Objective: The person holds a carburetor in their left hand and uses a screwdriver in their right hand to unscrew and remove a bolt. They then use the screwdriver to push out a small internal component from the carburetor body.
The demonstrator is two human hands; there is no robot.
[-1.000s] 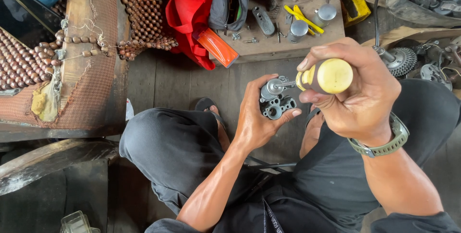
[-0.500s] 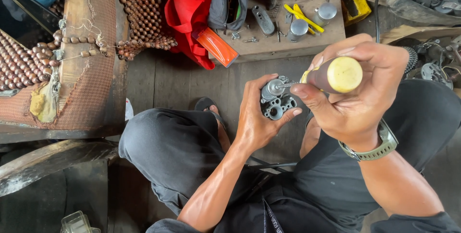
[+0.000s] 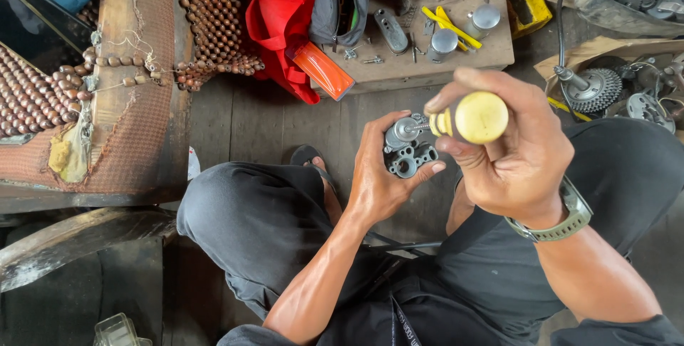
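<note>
Head view: looking down over crossed legs in dark trousers (image 3: 263,232).
Left hand (image 3: 381,178): cupping a grey metal part (image 3: 407,148), fingers curling round its edges.
Right hand (image 3: 509,150): fingers wrapping a yellow screwdriver handle (image 3: 476,117), tip meeting the part.
Part's place: sitting between both hands, above the knees.
Behind: lying on a wooden board (image 3: 491,50), two small metal caps (image 3: 463,31).

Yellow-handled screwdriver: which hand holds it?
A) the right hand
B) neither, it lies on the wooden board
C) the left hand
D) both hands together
A: the right hand grips the yellow-handled screwdriver, its tip at the grey metal part held in the left hand.
</note>
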